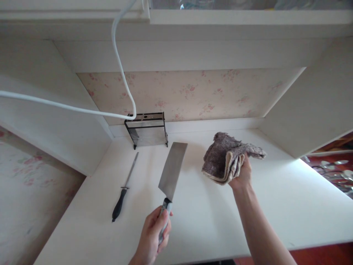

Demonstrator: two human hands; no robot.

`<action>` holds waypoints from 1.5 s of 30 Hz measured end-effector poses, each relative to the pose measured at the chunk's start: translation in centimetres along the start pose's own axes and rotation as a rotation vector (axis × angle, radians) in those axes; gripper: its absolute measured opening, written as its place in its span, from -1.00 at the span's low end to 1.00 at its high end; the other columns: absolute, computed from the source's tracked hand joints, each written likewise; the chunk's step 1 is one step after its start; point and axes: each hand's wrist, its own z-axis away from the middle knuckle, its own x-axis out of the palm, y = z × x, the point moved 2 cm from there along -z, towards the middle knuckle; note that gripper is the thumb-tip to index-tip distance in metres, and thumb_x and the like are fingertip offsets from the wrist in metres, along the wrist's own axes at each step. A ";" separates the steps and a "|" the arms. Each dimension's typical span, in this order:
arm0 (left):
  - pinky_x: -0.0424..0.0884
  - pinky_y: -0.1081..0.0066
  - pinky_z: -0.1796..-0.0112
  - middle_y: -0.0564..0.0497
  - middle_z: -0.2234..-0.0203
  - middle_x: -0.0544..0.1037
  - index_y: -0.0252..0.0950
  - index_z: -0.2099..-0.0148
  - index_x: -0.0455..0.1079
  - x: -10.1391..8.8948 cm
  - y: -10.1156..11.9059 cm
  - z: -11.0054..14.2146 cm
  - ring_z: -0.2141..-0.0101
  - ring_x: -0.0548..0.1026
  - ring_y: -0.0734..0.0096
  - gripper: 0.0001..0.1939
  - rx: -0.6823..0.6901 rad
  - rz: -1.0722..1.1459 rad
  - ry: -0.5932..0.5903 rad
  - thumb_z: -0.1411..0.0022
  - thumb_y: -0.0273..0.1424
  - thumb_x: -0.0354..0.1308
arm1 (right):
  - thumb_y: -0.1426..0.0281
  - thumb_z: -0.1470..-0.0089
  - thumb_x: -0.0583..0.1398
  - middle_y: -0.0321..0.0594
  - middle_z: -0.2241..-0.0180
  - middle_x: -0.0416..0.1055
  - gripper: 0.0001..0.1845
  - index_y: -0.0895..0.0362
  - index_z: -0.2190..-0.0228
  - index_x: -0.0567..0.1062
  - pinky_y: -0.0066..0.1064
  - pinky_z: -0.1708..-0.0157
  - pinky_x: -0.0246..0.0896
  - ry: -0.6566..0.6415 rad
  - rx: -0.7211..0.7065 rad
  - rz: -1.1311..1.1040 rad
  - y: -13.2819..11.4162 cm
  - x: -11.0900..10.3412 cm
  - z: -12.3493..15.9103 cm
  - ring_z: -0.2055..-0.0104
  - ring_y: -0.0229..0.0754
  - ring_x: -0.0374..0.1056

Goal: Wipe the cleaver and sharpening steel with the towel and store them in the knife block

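Note:
My left hand (153, 235) is closed round the grey handle of a cleaver (172, 170), whose broad steel blade points away from me above the white counter (209, 217). My right hand (241, 173) is closed on a folded brownish-grey cloth (225, 157), held up to the right of the blade and apart from it. A honing steel (125, 188) with a black handle lies on the counter left of the cleaver.
A clear knife block (147, 129) with a black frame stands at the back by the floral wall. A white cable (118, 59) hangs across the left and drops to the block. White cabinet sides close in left and right. Metal utensils (336, 173) lie at the far right.

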 end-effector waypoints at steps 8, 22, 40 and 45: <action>-0.16 0.67 0.82 0.30 0.75 0.07 -0.30 0.24 0.37 0.5 1.4 -0.7 0.86 -0.23 0.82 -0.69 -0.137 0.783 -0.410 -0.27 -0.13 0.08 | 0.01 0.15 0.23 -0.13 0.36 0.56 -0.60 0.06 0.41 0.57 -0.11 0.18 0.42 -0.144 0.447 0.066 7.5 -1.0 5.7 0.18 0.01 0.47; -0.44 0.62 0.87 0.39 0.90 -0.21 -0.25 0.46 0.21 1.7 -4.3 -0.7 0.90 -0.49 0.79 -0.52 -0.439 0.701 -0.318 -0.09 0.09 0.12 | 0.49 0.42 0.35 -0.29 0.49 0.52 -0.68 0.13 0.46 0.48 -0.34 0.42 0.41 -0.230 0.499 0.082 9.4 2.9 10.0 0.51 -0.20 0.41; -0.30 0.56 0.71 0.28 0.72 0.05 -0.27 0.30 0.22 1.2 -1.0 -1.3 0.74 -0.18 0.73 -0.39 -0.228 -0.106 0.026 -0.12 0.23 -0.08 | 0.39 0.24 0.36 -0.21 0.40 0.54 -0.63 0.20 0.30 0.49 -0.30 0.35 0.43 -0.034 0.299 0.228 8.1 2.9 6.7 0.44 -0.13 0.48; -0.27 0.57 0.72 0.28 0.74 0.05 -0.27 0.32 0.22 0.4 -1.0 -1.1 0.75 -0.18 0.73 -0.39 -0.246 -0.122 -0.014 -0.12 0.23 -0.07 | 0.43 0.26 0.38 -0.20 0.42 0.55 -0.67 0.20 0.34 0.51 -0.29 0.38 0.46 0.039 0.262 0.219 6.7 2.9 5.0 0.44 -0.11 0.48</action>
